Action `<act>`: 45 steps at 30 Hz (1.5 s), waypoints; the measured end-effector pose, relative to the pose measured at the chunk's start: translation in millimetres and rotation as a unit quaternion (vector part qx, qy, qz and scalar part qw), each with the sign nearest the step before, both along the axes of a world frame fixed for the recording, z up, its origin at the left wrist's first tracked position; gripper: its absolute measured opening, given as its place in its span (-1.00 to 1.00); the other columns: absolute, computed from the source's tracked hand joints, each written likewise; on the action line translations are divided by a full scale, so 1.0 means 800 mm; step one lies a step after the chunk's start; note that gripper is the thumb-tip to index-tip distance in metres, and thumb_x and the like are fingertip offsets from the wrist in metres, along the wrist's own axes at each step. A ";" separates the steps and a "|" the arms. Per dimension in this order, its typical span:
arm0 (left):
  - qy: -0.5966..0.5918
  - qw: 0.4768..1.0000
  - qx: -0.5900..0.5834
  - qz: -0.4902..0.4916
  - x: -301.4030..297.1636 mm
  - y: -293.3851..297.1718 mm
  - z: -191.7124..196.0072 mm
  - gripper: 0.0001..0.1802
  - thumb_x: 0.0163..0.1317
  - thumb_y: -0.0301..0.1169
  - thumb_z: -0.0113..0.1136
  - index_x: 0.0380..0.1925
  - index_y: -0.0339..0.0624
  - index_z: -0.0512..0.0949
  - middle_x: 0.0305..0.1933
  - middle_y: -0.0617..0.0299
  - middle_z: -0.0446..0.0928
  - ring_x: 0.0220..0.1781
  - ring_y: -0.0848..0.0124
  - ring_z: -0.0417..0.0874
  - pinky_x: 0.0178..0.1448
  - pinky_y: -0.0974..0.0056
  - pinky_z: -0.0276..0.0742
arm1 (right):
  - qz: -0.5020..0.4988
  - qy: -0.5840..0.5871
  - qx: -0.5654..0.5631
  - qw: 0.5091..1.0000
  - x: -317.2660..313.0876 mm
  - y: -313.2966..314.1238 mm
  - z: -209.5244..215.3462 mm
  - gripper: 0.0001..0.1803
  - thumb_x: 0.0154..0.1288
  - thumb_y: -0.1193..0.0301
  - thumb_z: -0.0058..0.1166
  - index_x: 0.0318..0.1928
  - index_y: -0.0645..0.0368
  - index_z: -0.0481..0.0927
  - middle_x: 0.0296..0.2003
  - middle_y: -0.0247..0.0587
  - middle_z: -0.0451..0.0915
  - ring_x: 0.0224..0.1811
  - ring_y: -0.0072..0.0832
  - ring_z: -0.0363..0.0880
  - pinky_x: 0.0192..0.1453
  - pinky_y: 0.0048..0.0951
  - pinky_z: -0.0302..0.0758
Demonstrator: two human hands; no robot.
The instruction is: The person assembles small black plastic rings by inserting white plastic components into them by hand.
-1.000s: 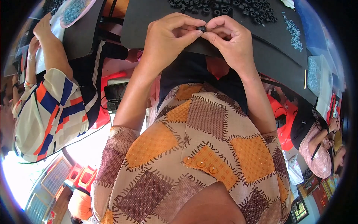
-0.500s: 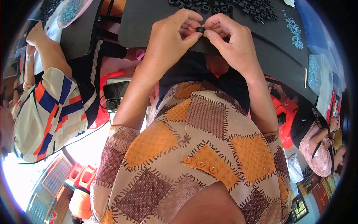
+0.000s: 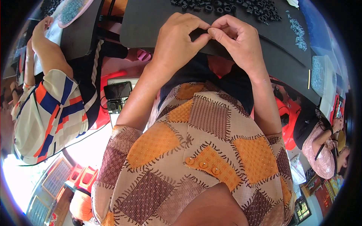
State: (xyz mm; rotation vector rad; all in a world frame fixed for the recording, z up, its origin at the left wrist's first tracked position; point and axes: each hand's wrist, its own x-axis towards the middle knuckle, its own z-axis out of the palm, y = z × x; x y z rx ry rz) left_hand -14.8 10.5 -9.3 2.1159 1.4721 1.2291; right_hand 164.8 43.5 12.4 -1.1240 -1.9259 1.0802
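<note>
Over the near edge of the dark table (image 3: pixel 143 26), my two hands meet with fingertips together. My left hand (image 3: pixel 179 39) is closed in a pinch, thumb and forefinger reaching to the right. Against them, thumb and fingers of my right hand (image 3: pixel 239 45) are pinched too. Whatever sits between the fingertips is hidden by the fingers. Just beyond my hands lies a spread of small black ring-shaped parts (image 3: pixel 260 10). A strip of tiny pale blue pieces (image 3: pixel 298 34) is scattered on the table to the right.
A clear plastic tub (image 3: pixel 320 71) of blue pieces stands at the right table edge. To the left, a person in a patterned garment (image 3: pixel 49 116) sits by a pink-rimmed bowl (image 3: pixel 71 13). Another person in pink (image 3: pixel 320 156) is at right. A phone (image 3: pixel 117 90) lies beside my left forearm.
Half a second ago a small black round part showed between my fingertips; now it is out of sight. Both hands have shifted slightly right and their fingertips have come together.
</note>
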 end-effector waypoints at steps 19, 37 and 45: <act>0.014 0.999 0.029 0.030 0.006 0.001 0.000 -0.84 -0.09 -0.39 0.40 -0.45 -0.16 0.68 -0.34 0.26 0.64 -0.24 0.21 0.57 -0.15 0.17 0.53 | 0.204 0.261 -0.105 0.938 -0.017 0.019 -0.002 -0.55 0.40 0.28 -0.05 -0.63 0.20 0.26 -0.65 -0.37 0.22 -0.60 -0.57 0.11 -0.45 -0.46 0.09; -0.358 0.861 -0.337 -0.131 0.003 0.001 0.037 -0.79 0.26 -0.39 0.30 -0.17 -0.26 0.68 -0.33 0.34 0.64 -0.32 0.63 0.53 -0.16 0.50 0.45 | 0.107 0.062 0.177 0.976 0.029 0.009 0.031 -0.69 0.05 0.52 0.35 -0.12 0.17 0.67 -0.24 -0.24 0.63 -0.29 -0.41 0.63 -0.22 -0.41 0.56; -0.325 0.888 -0.300 -0.125 0.011 -0.001 0.033 -0.72 0.32 -0.38 0.24 -0.05 -0.33 0.63 -0.17 0.17 0.68 -0.21 0.54 0.61 -0.09 0.43 0.51 | -0.005 -0.086 0.220 0.972 0.112 0.012 0.057 -0.73 0.08 0.55 0.34 -0.16 0.23 0.64 -0.29 -0.22 0.62 -0.34 -0.45 0.61 -0.22 -0.49 0.54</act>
